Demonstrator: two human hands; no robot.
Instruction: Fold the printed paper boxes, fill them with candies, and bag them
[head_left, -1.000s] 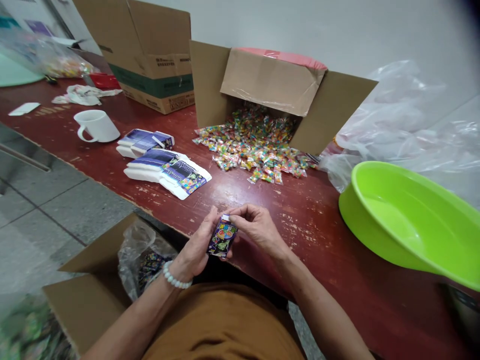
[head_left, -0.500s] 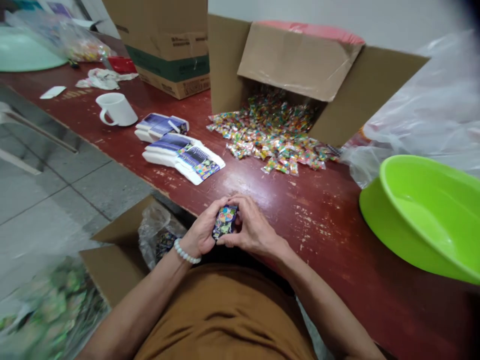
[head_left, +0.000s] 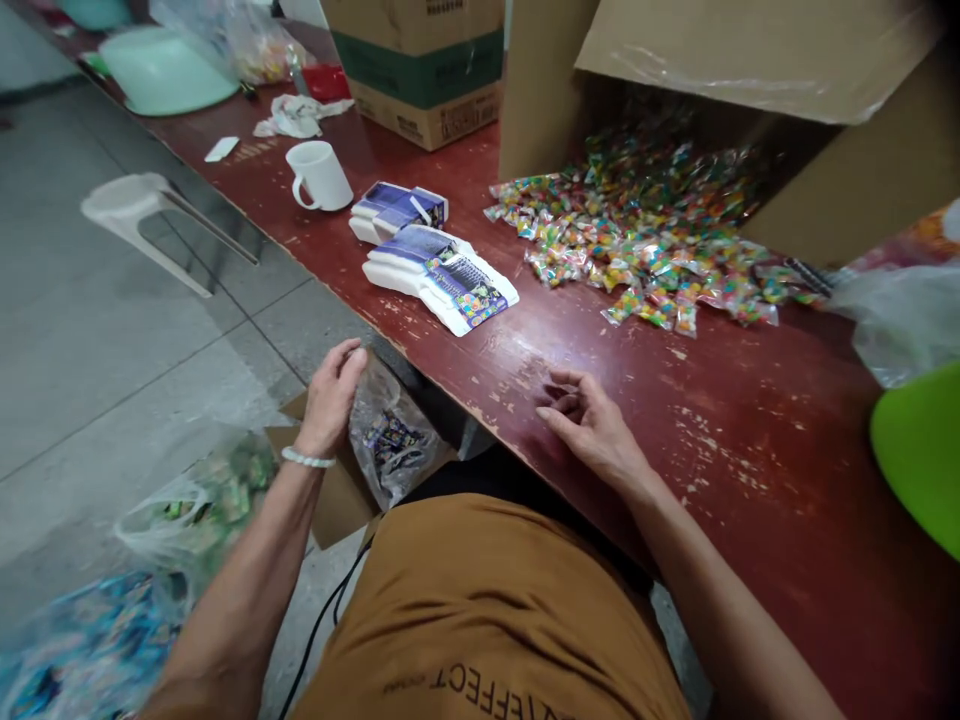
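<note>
We are holding our empty left fingers (head_left: 346, 362) and right fingers (head_left: 566, 400) loosely curled, a plastic bag (head_left: 390, 440) just beside the left, seemingly placed for easy dropping.

A worn, dark red wooden table (head_left: 757, 480) runs from about 11 o'clock down to 4 o'clock, its varnish chipped and pale in patches. Soft, even light leaves a dull glare on its top. At 9 o'clock lies a grey tiled floor (head_left: 112, 400) with dark seams, and at 10 o'clock a white plastic stool (head_left: 127, 205) stands beside the table's edge.
</note>
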